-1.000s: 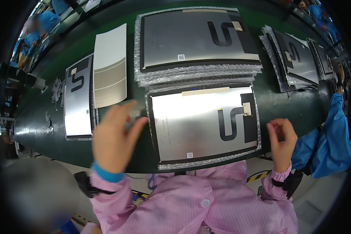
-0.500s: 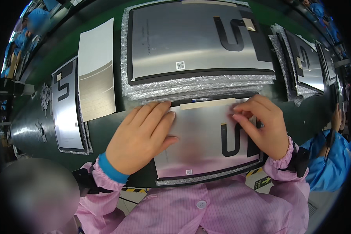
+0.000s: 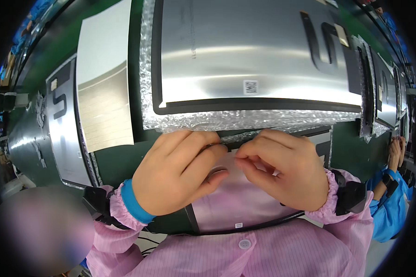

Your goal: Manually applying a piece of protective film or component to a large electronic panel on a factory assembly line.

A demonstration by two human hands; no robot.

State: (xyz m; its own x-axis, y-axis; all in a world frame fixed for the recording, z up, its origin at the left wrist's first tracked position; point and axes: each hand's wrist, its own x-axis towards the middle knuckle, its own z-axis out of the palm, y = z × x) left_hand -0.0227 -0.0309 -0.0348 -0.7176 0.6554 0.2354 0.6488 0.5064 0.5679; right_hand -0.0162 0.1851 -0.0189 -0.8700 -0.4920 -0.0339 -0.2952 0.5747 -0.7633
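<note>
A flat display panel (image 3: pixel 245 206) with a silvery metal back and black border lies in front of me. My left hand (image 3: pixel 180 171) rests over its far left edge, fingers bent and together, thumb apart; I see nothing held in it. My right hand (image 3: pixel 282 168) hovers just right of it at the far edge, thumb and index fingertips pinched. Whatever sits between those fingertips is too small or hidden. Both hands cover much of the panel's far edge.
Beyond my hands a larger-looking panel (image 3: pixel 259 55) lies on bubble wrap (image 3: pixel 263 119). A pale sheet (image 3: pixel 104 83) and another panel (image 3: pixel 64 134) are at left. More wrapped panels (image 3: pixel 384 92) stand right, near a co-worker's hands (image 3: pixel 396 150).
My right hand has moved left along the panel's far edge, close to my left hand. The left fingers have bent more. The beige strip there is now out of sight. The view has shifted.
</note>
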